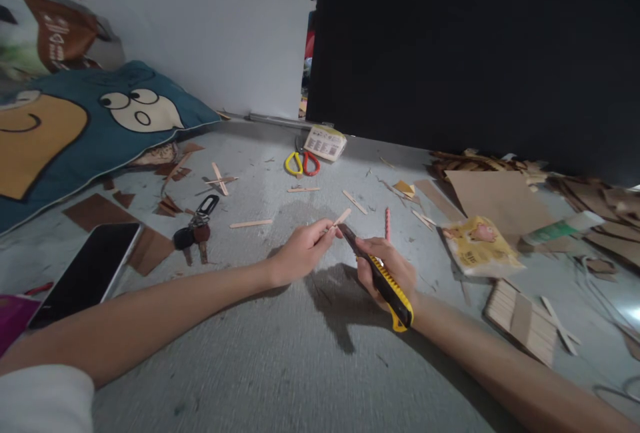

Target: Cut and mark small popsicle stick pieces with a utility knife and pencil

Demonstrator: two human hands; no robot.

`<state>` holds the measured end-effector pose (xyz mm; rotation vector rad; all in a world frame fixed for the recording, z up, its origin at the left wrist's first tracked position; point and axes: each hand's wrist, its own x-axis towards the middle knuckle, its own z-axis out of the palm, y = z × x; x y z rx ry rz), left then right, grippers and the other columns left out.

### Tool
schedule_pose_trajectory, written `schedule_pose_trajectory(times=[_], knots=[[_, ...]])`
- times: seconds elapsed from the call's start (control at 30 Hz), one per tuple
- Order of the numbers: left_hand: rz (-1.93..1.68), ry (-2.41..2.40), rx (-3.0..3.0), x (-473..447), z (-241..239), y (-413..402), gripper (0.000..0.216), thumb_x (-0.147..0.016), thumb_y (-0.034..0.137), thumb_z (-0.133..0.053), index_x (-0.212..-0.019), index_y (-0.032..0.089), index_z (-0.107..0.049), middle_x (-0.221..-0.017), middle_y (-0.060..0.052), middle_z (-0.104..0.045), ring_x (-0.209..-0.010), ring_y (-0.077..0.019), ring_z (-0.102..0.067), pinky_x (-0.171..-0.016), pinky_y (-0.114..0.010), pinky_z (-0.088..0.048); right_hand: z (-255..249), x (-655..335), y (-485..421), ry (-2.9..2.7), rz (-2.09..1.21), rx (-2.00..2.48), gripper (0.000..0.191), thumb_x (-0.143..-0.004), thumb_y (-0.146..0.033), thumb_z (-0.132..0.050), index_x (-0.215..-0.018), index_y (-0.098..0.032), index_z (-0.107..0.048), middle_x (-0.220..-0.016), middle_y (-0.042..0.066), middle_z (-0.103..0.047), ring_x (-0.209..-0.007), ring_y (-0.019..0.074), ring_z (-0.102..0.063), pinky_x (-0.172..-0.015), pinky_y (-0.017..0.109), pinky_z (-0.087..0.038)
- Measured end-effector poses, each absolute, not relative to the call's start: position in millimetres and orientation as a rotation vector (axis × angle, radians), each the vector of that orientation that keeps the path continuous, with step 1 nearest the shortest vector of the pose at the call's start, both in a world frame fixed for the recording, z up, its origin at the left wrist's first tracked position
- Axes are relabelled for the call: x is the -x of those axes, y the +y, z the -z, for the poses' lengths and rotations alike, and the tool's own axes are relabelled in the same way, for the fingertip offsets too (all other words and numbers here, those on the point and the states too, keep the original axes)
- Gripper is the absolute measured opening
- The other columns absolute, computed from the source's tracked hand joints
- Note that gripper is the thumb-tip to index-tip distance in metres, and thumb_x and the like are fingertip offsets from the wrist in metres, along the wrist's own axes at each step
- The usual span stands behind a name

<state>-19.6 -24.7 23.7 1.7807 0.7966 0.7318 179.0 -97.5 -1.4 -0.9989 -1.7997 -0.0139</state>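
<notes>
My left hand (300, 251) pinches a thin wooden craft stick (341, 218) by its near end, just above the grey floor. My right hand (387, 268) is wrapped round a yellow and black utility knife (384, 280), whose dark tip points up and left and meets the stick. The two hands sit close together at the middle of the view. More loose wooden sticks (251, 223) lie scattered on the floor beyond them.
A dark phone (90, 266) and keys (197, 226) lie at left beside brown card scraps. Scissors with red and yellow handles (303, 161) and a small packet (326, 142) sit at the back. Cardboard pieces (497, 196), a yellow packet (480, 246) and a panel of joined sticks (523, 320) lie at right.
</notes>
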Motion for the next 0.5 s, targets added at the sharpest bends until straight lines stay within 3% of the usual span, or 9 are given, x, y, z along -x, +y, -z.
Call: schedule_pose_trajectory(times=[0.27, 0.5], knots=[[-0.753, 0.796, -1.82, 19.0, -21.3, -23.0, 0.034, -0.106, 0.045, -0.042, -0.102, 0.018, -0.062, -0.065, 0.005, -0.045, -0.063, -0.0144, -0.044, -0.06, -0.026, -0.034, 3.7, -178.8, -95.8, -1.824, -0.038, 1.019, 0.033, -0.098, -0.016, -0.059, -0.127, -0.031, -0.063, -0.102, 0.007, -0.079, -0.084, 0.0225, -0.079, -0.075, 0.037, -0.067], [-0.749, 0.798, -1.923, 19.5, -17.1, -19.6, 0.03, -0.107, 0.041, -0.041, -0.099, 0.02, -0.062, -0.08, 0.0, -0.062, -0.074, -0.0167, -0.056, -0.073, -0.029, -0.042, -2.0, -179.5, -91.2, -1.908, 0.022, 0.919, 0.041, -0.096, -0.009, -0.058, -0.131, -0.03, -0.06, -0.097, 0.004, -0.077, -0.079, 0.0201, -0.077, -0.071, 0.034, -0.065]])
